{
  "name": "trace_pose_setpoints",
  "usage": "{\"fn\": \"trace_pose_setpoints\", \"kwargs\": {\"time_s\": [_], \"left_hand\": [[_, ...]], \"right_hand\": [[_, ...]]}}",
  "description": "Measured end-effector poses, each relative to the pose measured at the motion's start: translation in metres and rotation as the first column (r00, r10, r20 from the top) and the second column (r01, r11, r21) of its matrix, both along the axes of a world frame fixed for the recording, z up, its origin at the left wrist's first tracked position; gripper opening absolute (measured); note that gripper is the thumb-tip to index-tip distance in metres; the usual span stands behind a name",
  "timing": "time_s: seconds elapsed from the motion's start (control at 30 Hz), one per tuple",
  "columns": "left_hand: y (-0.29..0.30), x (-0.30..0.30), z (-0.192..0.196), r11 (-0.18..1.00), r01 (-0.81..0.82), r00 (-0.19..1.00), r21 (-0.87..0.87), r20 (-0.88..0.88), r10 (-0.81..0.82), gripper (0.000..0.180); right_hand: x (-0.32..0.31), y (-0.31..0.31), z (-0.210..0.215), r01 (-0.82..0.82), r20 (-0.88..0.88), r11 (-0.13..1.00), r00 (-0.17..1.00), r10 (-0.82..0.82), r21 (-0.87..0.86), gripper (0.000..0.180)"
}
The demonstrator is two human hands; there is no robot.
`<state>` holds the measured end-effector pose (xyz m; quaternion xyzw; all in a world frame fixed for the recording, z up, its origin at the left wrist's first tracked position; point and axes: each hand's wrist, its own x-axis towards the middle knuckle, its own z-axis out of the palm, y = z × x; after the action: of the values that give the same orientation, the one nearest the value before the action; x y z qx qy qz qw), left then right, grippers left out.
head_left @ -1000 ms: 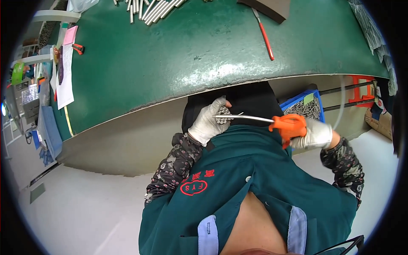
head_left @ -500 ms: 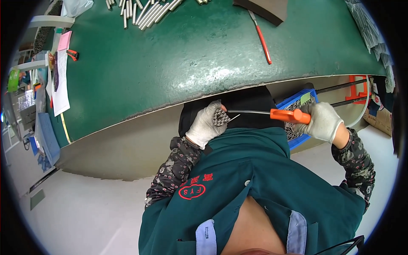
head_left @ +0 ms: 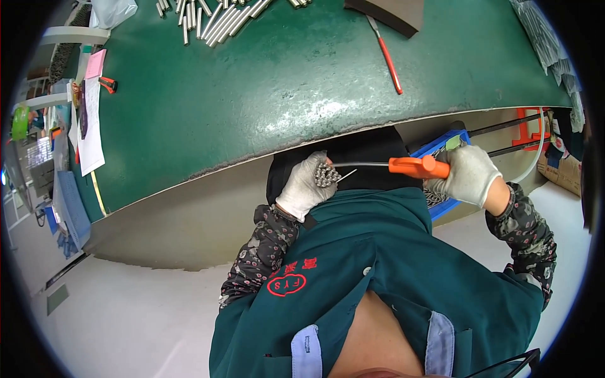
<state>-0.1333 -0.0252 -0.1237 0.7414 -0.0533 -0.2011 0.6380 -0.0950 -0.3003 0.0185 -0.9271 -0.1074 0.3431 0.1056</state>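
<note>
My left hand (head_left: 305, 186), in a white glove, is closed around a bundle of small metal tubes (head_left: 325, 174) whose open ends face right. My right hand (head_left: 467, 175), also gloved, grips the orange handle of a tool with a thin metal shaft (head_left: 417, 166). The shaft's tip reaches the tube bundle. A thin wire sticks out from the bundle toward the lower right. Both hands are held below the front edge of the green table (head_left: 265, 94), above my lap.
On the table lie several metal tubes (head_left: 217, 17) at the far edge, a red-handled screwdriver (head_left: 387, 58) and a dark board (head_left: 387, 12). Papers and a pink note (head_left: 91, 107) lie at the left end. A blue bin (head_left: 441, 148) with parts sits under the table to the right.
My right hand has moved to the right and up, drawing the orange-handled tool outward. My left hand with the tube bundle has stayed about where it was.
</note>
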Motion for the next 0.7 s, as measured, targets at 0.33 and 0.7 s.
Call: {"fn": "trace_pose_setpoints", "kwargs": {"time_s": [0.33,0.7], "left_hand": [[-0.003,-0.002,0.004,1.000,-0.012,1.000,0.010,-0.005,0.012,0.038],[-0.001,-0.004,0.001,0.996,-0.042,0.995,-0.073,-0.094,0.035,0.045]], "right_hand": [[0.004,0.010,0.007,-0.031,0.003,1.000,1.000,0.031,0.000,0.038],[0.004,0.010,0.008,-0.028,-0.004,0.999,1.000,0.028,-0.021,0.038]]}}
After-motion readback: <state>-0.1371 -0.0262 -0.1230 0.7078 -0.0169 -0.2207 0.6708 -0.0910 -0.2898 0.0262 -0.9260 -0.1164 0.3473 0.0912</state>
